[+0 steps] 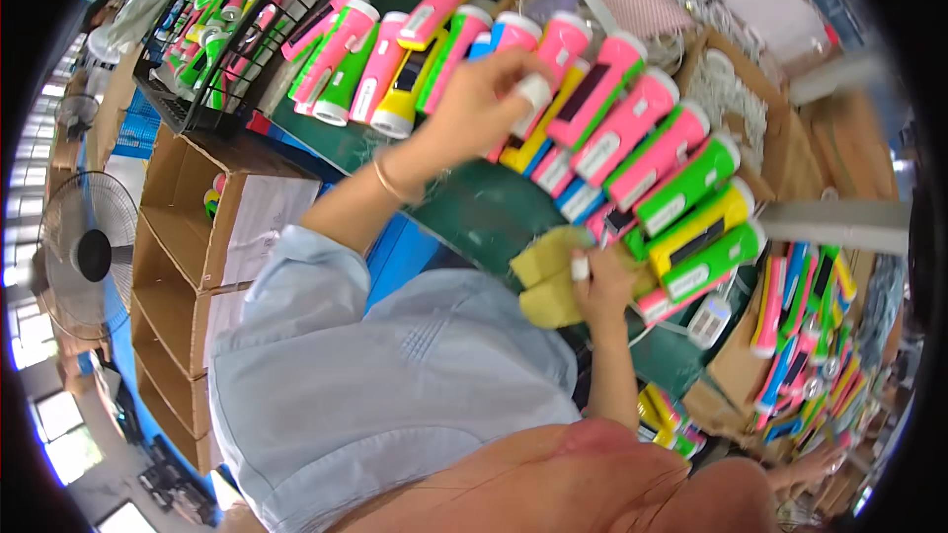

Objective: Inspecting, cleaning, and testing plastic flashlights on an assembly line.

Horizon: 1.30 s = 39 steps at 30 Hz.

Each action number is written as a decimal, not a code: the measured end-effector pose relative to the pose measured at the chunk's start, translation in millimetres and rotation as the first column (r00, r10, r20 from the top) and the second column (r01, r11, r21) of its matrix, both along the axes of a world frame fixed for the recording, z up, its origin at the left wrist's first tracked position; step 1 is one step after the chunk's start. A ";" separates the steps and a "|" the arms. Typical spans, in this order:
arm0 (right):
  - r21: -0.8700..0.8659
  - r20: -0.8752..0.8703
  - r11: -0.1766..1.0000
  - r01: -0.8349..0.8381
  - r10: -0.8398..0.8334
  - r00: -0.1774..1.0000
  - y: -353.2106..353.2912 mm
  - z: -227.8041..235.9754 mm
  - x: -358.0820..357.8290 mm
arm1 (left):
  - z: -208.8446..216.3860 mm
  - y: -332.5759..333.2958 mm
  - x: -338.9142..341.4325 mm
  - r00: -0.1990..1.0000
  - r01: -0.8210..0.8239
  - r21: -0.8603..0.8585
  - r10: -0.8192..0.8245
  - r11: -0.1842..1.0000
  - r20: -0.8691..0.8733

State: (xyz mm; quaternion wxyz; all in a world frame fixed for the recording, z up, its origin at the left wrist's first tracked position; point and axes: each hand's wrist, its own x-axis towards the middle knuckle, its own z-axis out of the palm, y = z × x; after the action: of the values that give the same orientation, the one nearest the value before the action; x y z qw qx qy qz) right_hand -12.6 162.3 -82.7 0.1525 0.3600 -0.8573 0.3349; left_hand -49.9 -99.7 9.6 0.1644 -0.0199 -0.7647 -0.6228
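Observation:
My left hand (486, 104) is over the row of flashlights, its fingers curled in and a white cover on one digit. A pink flashlight (563, 44) lies right behind those fingers; what they pinch, if anything, is hidden. Lower right, my right hand (604, 286) is closed on a yellow cloth (548, 281), with a white cover on one finger. Just beyond it, the near end of the row holds a green flashlight (713, 262) and a yellow flashlight (699, 227) with a dark panel. The flashlights lie side by side in an arc, some stacked on others.
A black crate (247, 64) of flashlights stands far left, above cardboard compartments (173, 281). A small white device (709, 321) with a cord rests on the green tabletop (484, 207). Open cartons line the right side, one with flashlights (790, 336). Another person's hand (822, 462) shows lower right.

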 end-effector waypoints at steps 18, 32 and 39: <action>-0.164 0.207 0.986 0.028 0.007 0.978 -2.2 14.9 -1.9 | -59.2 -181.3 -246.6 0.874 -0.449 -0.665 0.449 0.597 -0.187; -0.173 0.120 0.985 -0.003 0.024 0.993 -5.1 15.2 4.7 | 134.0 -43.9 -28.6 0.706 -0.531 -0.691 -0.195 0.491 -0.681; -0.200 0.125 0.980 0.000 0.025 0.992 -2.6 10.4 4.6 | 115.0 -17.3 -3.1 0.582 -0.351 -0.577 -0.311 0.738 -0.751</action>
State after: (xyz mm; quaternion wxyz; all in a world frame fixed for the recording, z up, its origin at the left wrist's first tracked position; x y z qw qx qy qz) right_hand -7.9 159.7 -72.3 0.1308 0.3262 -0.8252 0.4422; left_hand -53.0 -117.0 124.6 0.4834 -0.3508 -0.7718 -0.2182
